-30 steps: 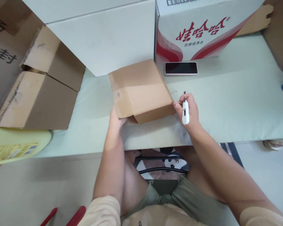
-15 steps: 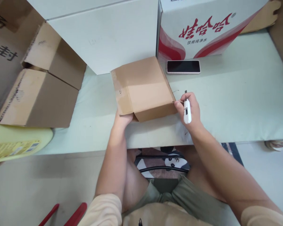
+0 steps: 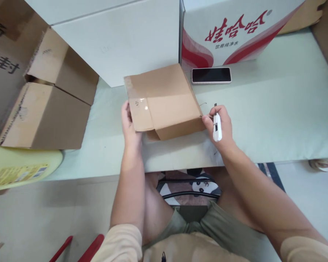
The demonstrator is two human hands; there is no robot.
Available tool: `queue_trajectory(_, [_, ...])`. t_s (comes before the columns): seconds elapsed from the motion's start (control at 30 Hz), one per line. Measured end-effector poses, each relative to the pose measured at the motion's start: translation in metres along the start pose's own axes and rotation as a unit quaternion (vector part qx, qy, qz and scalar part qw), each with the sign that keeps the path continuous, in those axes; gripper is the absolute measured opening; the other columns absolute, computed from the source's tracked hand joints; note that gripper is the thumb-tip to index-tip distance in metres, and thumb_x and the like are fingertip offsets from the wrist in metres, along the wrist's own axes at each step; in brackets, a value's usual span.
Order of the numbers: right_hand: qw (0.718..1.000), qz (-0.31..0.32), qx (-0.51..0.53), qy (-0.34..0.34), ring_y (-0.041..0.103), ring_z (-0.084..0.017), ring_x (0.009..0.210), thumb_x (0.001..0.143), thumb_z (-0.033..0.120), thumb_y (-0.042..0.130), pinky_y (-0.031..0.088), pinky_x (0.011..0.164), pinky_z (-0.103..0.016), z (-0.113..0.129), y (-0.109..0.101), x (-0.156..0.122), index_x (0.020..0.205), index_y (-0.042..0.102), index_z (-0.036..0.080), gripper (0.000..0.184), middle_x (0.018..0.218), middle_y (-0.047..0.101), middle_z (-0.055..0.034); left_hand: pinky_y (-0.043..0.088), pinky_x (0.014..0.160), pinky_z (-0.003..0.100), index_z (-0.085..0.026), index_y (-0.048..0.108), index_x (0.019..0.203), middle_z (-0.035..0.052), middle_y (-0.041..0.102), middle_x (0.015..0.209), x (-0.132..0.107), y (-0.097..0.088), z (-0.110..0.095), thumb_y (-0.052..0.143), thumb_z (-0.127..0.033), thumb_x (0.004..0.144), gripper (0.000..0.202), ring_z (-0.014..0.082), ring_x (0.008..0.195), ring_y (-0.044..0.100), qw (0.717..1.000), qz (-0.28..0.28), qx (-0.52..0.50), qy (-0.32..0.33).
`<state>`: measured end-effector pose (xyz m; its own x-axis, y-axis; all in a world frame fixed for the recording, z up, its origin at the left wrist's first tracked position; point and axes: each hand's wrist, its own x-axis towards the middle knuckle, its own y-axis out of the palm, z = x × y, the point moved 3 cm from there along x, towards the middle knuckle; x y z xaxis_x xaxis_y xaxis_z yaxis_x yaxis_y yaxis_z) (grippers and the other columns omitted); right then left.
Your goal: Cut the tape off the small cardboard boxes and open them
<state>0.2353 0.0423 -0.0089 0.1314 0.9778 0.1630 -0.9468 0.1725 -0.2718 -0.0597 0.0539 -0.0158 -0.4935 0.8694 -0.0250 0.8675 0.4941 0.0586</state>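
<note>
A brown cardboard box (image 3: 166,96) rests on the cloth-covered table, with a taped flap (image 3: 139,114) along its left side. My left hand (image 3: 129,122) is curled against the left edge of that flap, its thumb side partly hidden under the cardboard. In my right hand (image 3: 224,127) is a white box cutter (image 3: 217,128), held upright with a short bit of blade showing at the top. The right thumb and fingertip meet at the box's near right corner, touching or almost touching it. A thin dark strand lies just beyond that corner.
A phone (image 3: 211,75) lies behind the box, before a red-and-white carton (image 3: 229,40). A large white box (image 3: 120,43) stands at the back. More brown boxes (image 3: 60,112) and a yellow container (image 3: 24,165) are at left. The table's near edge runs before my knees.
My left hand has moved from under the box's near left corner to the flap's left edge. The flap has shifted slightly left. My right hand has hardly moved.
</note>
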Motion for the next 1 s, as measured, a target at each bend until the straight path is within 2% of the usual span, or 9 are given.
queue_trajectory(0.1, [1.0, 0.002, 0.002, 0.0, 0.045, -0.014, 0.064, 0.082, 0.047, 0.07, 0.04, 0.064, -0.032, 0.0, 0.0, -0.001, 0.087, 0.043, 0.028, 0.034, 0.071, 0.052, 0.0046, 0.052, 0.092, 0.04, -0.027, 0.059, 0.113, 0.0032, 0.068, 0.13, 0.0, -0.019, -0.016, 0.067, -0.026, 0.089, 0.025, 0.0197, 0.119, 0.069, 0.988, -0.142, -0.036, 0.055])
queue_trajectory(0.2, [1.0, 0.008, 0.007, 0.003, 0.045, -0.014, 0.063, 0.082, 0.047, 0.07, 0.04, 0.064, -0.033, 0.0, 0.001, -0.001, 0.088, 0.042, 0.028, 0.034, 0.072, 0.052, 0.0042, 0.048, 0.075, 0.031, -0.024, 0.055, 0.092, -0.0041, 0.065, 0.09, -0.006, -0.028, -0.028, 0.054, -0.017, 0.088, 0.008, 0.0101, 0.087, 0.068, 0.971, -0.21, -0.037, 0.106])
queue_trajectory(0.33, [1.0, 0.003, -0.001, 0.007, 0.046, -0.015, 0.063, 0.08, 0.047, 0.068, 0.038, 0.063, -0.032, 0.001, 0.0, 0.0, 0.086, 0.044, 0.027, 0.032, 0.073, 0.052, 0.0031, 0.034, 0.049, 0.028, -0.024, 0.058, 0.063, -0.0059, 0.047, 0.047, -0.022, -0.022, -0.03, 0.058, -0.024, 0.077, 0.015, 0.0104, 0.044, 0.047, 0.989, -0.082, 0.072, 0.102])
queue_trajectory(0.5, [0.999, -0.002, -0.035, 0.03, 0.035, -0.013, 0.056, 0.08, 0.049, 0.067, 0.034, 0.059, -0.032, 0.0, -0.001, 0.001, 0.084, 0.043, 0.027, 0.033, 0.063, 0.04, 0.0069, 0.045, 0.05, 0.031, -0.024, 0.065, 0.049, 0.0018, 0.057, 0.044, -0.044, -0.017, -0.021, 0.055, -0.03, 0.077, 0.03, 0.0174, 0.045, 0.057, 0.968, 0.117, 0.211, 0.062])
queue_trajectory(0.6, [0.999, 0.005, -0.028, 0.021, 0.036, -0.013, 0.058, 0.083, 0.049, 0.068, 0.037, 0.062, -0.032, -0.002, 0.001, 0.0, 0.085, 0.04, 0.027, 0.035, 0.064, 0.041, 0.0071, 0.059, 0.089, 0.038, -0.023, 0.081, 0.083, 0.0071, 0.082, 0.09, -0.046, -0.016, -0.021, 0.063, -0.035, 0.081, 0.021, 0.0266, 0.096, 0.076, 0.95, 0.13, 0.253, 0.13])
queue_trajectory(0.7, [1.0, 0.001, -0.012, -0.002, 0.044, -0.014, 0.064, 0.087, 0.052, 0.068, 0.04, 0.066, -0.032, -0.004, 0.004, -0.001, 0.087, 0.039, 0.027, 0.038, 0.074, 0.052, 0.004, 0.051, 0.11, 0.041, -0.024, 0.077, 0.112, 0.0093, 0.075, 0.131, -0.042, -0.017, -0.019, 0.07, -0.035, 0.077, 0.037, 0.0277, 0.13, 0.065, 0.937, 0.077, 0.282, 0.19])
queue_trajectory(0.83, [1.0, -0.016, -0.003, -0.014, 0.049, -0.014, 0.072, 0.088, 0.053, 0.069, 0.041, 0.069, -0.032, -0.008, 0.005, -0.003, 0.087, 0.04, 0.027, 0.039, 0.082, 0.056, 0.002, 0.054, 0.073, 0.033, -0.023, 0.06, 0.065, 0.0043, 0.068, 0.076, -0.042, -0.022, -0.015, 0.065, -0.031, 0.081, 0.018, 0.0193, 0.076, 0.065, 0.925, -0.016, 0.319, 0.207])
queue_trajectory(0.9, [1.0, -0.021, 0.001, -0.013, 0.049, -0.014, 0.072, 0.088, 0.053, 0.071, 0.041, 0.069, -0.031, -0.009, 0.005, -0.003, 0.087, 0.041, 0.027, 0.04, 0.083, 0.055, 0.0027, 0.049, 0.063, 0.031, -0.024, 0.045, 0.052, 0.0016, 0.056, 0.058, -0.049, -0.017, -0.015, 0.059, -0.032, 0.087, 0.039, 0.0165, 0.061, 0.056, 0.924, 0.018, 0.301, 0.234])
queue_trajectory(1.0, [1.0, -0.028, 0.009, -0.006, 0.049, -0.013, 0.072, 0.087, 0.052, 0.072, 0.04, 0.069, -0.031, -0.01, 0.006, -0.002, 0.087, 0.041, 0.027, 0.04, 0.085, 0.055, 0.0029, 0.051, 0.063, 0.031, -0.023, 0.053, 0.053, 0.003, 0.064, 0.061, -0.063, -0.006, -0.014, 0.055, -0.032, 0.093, 0.041, 0.0168, 0.062, 0.062, 0.919, 0.093, 0.286, 0.256])
